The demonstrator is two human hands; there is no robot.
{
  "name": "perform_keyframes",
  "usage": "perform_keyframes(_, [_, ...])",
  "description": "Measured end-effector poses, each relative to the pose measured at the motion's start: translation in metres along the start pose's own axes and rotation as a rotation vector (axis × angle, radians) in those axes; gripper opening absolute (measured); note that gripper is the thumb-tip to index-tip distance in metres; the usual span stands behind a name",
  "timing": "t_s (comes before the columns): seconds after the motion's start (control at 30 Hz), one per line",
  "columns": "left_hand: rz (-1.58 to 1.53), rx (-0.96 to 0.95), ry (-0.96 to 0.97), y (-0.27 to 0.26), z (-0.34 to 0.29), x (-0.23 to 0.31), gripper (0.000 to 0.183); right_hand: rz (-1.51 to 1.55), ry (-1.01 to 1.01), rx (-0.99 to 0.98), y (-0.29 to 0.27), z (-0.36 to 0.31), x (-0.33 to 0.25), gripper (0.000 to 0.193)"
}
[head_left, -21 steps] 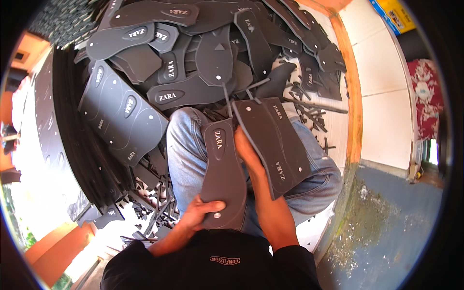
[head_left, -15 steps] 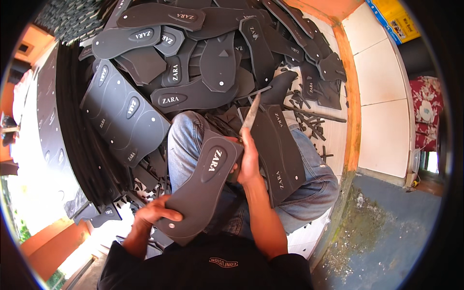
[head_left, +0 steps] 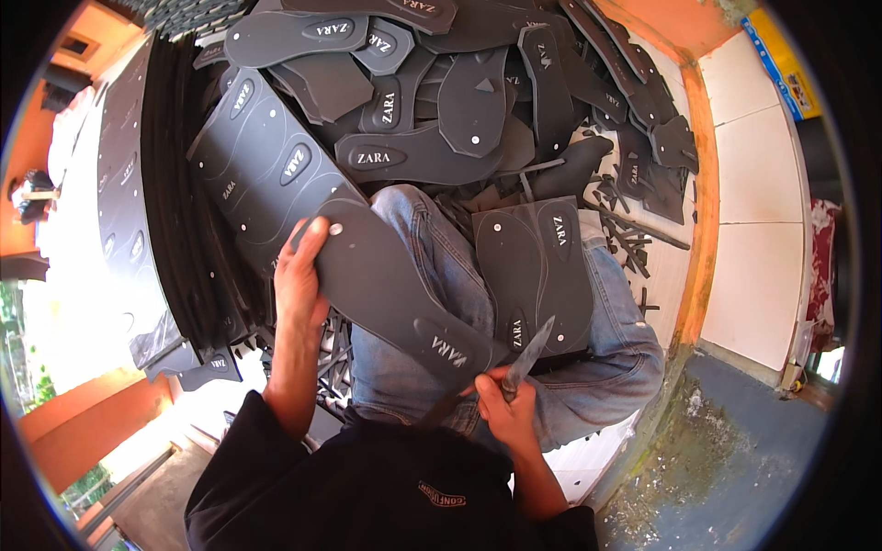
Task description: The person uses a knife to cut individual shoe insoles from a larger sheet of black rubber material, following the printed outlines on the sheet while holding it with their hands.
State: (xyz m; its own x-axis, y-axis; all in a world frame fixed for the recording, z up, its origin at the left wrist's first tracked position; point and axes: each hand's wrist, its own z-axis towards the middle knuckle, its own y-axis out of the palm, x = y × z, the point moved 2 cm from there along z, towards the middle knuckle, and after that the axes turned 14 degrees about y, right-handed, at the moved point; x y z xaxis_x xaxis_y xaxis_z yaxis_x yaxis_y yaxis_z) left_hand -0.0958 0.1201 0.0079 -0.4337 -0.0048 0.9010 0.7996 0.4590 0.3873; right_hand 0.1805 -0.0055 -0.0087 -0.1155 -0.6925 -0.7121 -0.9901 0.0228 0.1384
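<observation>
A dark grey foam sandal sole (head_left: 367, 275) lies slantwise over my lap. My left hand (head_left: 303, 271) grips its upper left end, the thumb on top beside a pale round dot. My right hand (head_left: 505, 404) is closed round a knife (head_left: 531, 354), whose blade points up and to the right. The fingers of that hand are at the sole's lower right end; whether they also pinch it I cannot tell. Across my right thigh rests a foam sheet (head_left: 533, 266) with sole outlines, under the knife's tip. A blurred dark piece (head_left: 441, 409) hangs below the sole.
A heap of cut soles (head_left: 418, 156) fills the far side. Another outlined sheet (head_left: 276, 156) leans at the left, beside a tall stack of dark sheets (head_left: 184, 230). Thin offcuts (head_left: 625, 230) litter the floor at right, near an orange-edged step (head_left: 703, 202).
The sole has swung round, its dotted end now up left and its printed end low right. My left hand rose; my right hand came down toward me with the knife.
</observation>
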Motion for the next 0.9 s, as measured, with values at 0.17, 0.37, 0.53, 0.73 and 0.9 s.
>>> perform_keyframes(0.17, [0.289,-0.481,-0.4,0.038,-0.021,-0.005,0.021,-0.616,-0.181,0.31,-0.023,0.003,-0.021,0.034])
perform_keyframes(0.37, [0.235,-0.55,-0.561,0.051,-0.041,-0.021,0.032,-0.774,-0.181,0.348,-0.015,0.013,-0.018,0.037])
perform_keyframes(0.53, [0.294,-0.613,-0.571,0.063,-0.041,-0.017,0.031,-0.786,-0.183,0.342,-0.016,0.014,-0.012,0.031])
perform_keyframes(0.73, [0.419,-0.743,-0.536,0.07,-0.046,-0.03,0.033,-0.829,-0.241,0.274,-0.008,0.033,-0.043,0.026])
perform_keyframes(0.9, [0.441,-0.715,-0.495,0.079,-0.046,-0.038,0.03,-0.689,-0.325,0.27,-0.009,0.063,-0.075,0.027])
